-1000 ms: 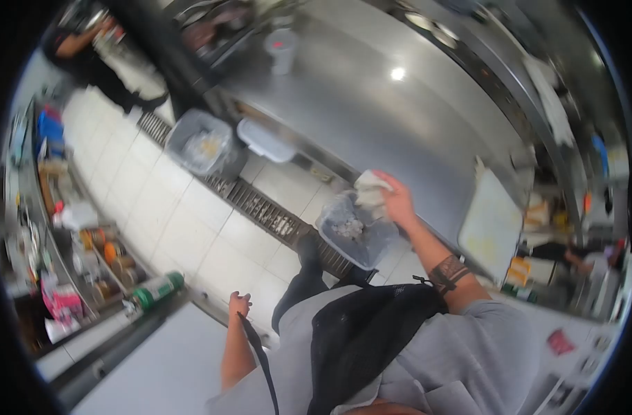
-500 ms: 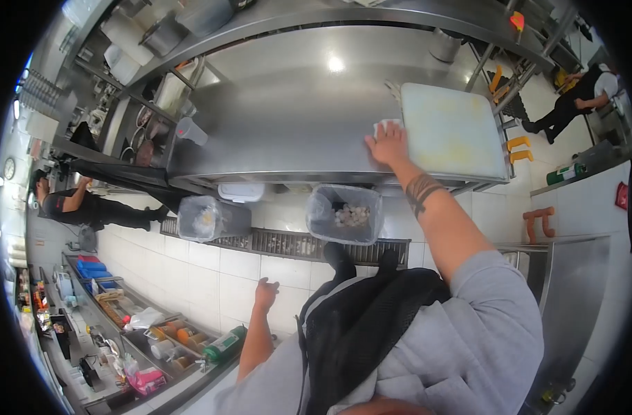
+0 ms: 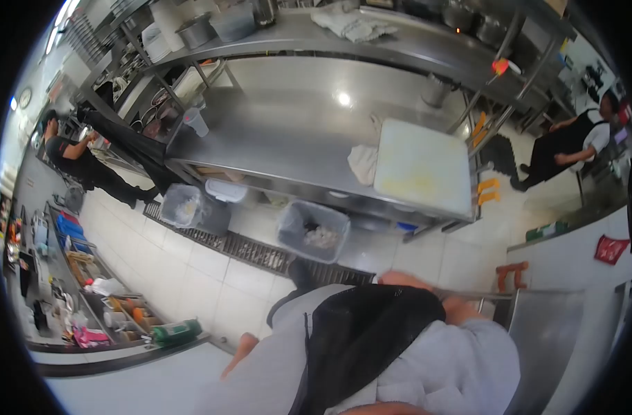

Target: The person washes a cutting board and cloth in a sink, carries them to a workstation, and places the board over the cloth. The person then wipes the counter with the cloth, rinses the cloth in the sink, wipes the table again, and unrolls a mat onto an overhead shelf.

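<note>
The off-white cloth [image 3: 363, 164] lies crumpled on the steel table [image 3: 281, 131], against the left edge of the white cutting board [image 3: 423, 169]. My right hand [image 3: 404, 279] is low and close to my apron, blurred, its fingers not clear; it is away from the cloth. Beside my left side a small part of my left hand [image 3: 246, 342] shows, with the fingers hidden. Below the table's front edge stands a lined bin [image 3: 313, 230] with pale scraps inside. A clear plastic cup [image 3: 196, 122] is at the table's left end.
Another lined bin [image 3: 184, 206] and a white lid [image 3: 226, 190] are at the left. A floor drain [image 3: 253, 252] runs before the table. One person [image 3: 80, 155] stands far left, another [image 3: 568, 146] far right. Shelves with jars [image 3: 132, 315] are at lower left.
My right hand has let go of the cloth, leaving it by the board, and has drawn back to my body. My left hand is lower and less visible. The view has shifted.
</note>
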Available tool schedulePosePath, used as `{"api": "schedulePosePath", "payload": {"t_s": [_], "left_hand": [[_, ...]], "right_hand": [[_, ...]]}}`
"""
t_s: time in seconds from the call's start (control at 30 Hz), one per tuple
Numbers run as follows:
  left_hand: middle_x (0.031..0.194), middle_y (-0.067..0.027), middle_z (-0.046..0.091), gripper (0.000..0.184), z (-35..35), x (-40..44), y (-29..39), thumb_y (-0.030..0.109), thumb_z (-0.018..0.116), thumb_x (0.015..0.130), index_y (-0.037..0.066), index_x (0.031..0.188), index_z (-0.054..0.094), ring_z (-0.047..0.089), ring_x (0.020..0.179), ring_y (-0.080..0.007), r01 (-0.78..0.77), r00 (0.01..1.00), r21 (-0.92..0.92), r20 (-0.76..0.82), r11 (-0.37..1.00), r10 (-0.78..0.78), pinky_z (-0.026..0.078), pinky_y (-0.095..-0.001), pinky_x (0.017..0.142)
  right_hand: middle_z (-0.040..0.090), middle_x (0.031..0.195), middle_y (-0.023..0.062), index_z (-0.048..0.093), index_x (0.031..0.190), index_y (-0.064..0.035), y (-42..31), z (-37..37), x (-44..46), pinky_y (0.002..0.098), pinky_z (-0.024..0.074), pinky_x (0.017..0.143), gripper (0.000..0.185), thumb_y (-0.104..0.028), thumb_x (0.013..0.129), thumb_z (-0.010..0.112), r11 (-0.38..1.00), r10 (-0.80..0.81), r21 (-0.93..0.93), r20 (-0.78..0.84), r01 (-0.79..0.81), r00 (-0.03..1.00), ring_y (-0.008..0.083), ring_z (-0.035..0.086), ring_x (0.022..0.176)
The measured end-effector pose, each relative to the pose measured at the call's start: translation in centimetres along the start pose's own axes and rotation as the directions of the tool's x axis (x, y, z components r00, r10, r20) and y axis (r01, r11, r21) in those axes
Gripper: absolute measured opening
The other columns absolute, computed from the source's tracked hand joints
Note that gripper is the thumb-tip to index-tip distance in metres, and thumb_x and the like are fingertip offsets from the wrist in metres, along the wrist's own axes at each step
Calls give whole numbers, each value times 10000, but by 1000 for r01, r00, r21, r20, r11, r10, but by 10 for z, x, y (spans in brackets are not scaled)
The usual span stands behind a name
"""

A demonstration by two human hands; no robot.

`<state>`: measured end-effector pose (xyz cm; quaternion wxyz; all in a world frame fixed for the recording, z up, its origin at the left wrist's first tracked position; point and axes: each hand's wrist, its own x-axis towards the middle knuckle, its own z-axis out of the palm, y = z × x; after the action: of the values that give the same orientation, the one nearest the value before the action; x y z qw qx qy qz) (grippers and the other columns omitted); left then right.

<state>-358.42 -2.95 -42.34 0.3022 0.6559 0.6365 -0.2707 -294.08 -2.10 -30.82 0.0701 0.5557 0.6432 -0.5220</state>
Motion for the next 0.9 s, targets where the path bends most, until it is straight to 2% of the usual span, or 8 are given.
{"api": "schedulePosePath", "payload": {"t_s": [0.07,0.17,0.23,0.4,0.57,0.67,0.73,0.9], "left_hand": [[974,-252,710,353,-5,-4,19,242,598,872,-78,986,693,692,996,-361,-113,984,151,155,982,89,545,-442,836],[896,-237,718,353,-49,-37,68,215,593,857,-94,995,692,703,936,-380,237,961,-391,-42,889,-275,551,-440,844],[824,-237,715,364,-53,15,65,196,619,829,-103,1029,674,719,829,-378,-26,989,-136,-146,990,6,568,-434,803],[815,-250,714,446,-113,97,119,199,697,771,-107,1088,622,729,698,-332,-241,858,-373,-513,896,17,586,-408,706],[1013,-287,706,625,-215,62,197,189,716,773,-83,1308,539,718,941,-371,-203,961,-553,-270,808,56,561,-424,862],[997,-286,705,633,-202,95,190,181,704,787,-93,1321,502,710,917,-408,-387,847,-380,-507,840,161,579,-441,763],[1031,-298,695,654,-207,83,190,185,711,783,-104,1326,490,706,939,-411,-321,914,-475,-383,819,136,578,-441,781],[948,-262,706,591,-138,84,117,153,692,813,-134,1283,476,737,710,-316,-57,981,-662,-177,747,-82,592,-411,650]], "right_hand": [[716,886,179,742,895,-50,34,37,-37,507,516,754,388,-408,896,591,981,142,135,-32,-136,989,384,664,822],[717,897,184,740,890,-43,87,75,-70,510,517,771,428,-430,915,560,927,338,183,-25,-328,941,390,666,840],[717,904,188,739,886,-38,115,92,-82,513,517,783,455,-445,929,539,882,434,207,-5,-424,901,394,668,852],[718,923,196,736,877,-26,168,101,-72,519,518,811,526,-481,961,487,854,500,176,-12,-490,866,405,673,883],[719,985,204,727,953,-21,187,-9,5,517,521,833,537,-475,1000,445,939,53,-296,-372,-172,927,411,679,907],[671,834,150,657,904,-55,17,-161,-35,393,523,687,401,-436,975,555,988,146,128,-637,-83,757,245,656,695],[699,959,213,663,1002,-26,-72,-244,-59,463,509,810,340,-351,974,570,987,106,162,-659,3,745,381,664,900],[498,1423,193,528,1383,-65,-179,-404,-48,410,389,1108,568,-375,927,664,884,-460,-427,-865,190,199,349,497,1297]]}}
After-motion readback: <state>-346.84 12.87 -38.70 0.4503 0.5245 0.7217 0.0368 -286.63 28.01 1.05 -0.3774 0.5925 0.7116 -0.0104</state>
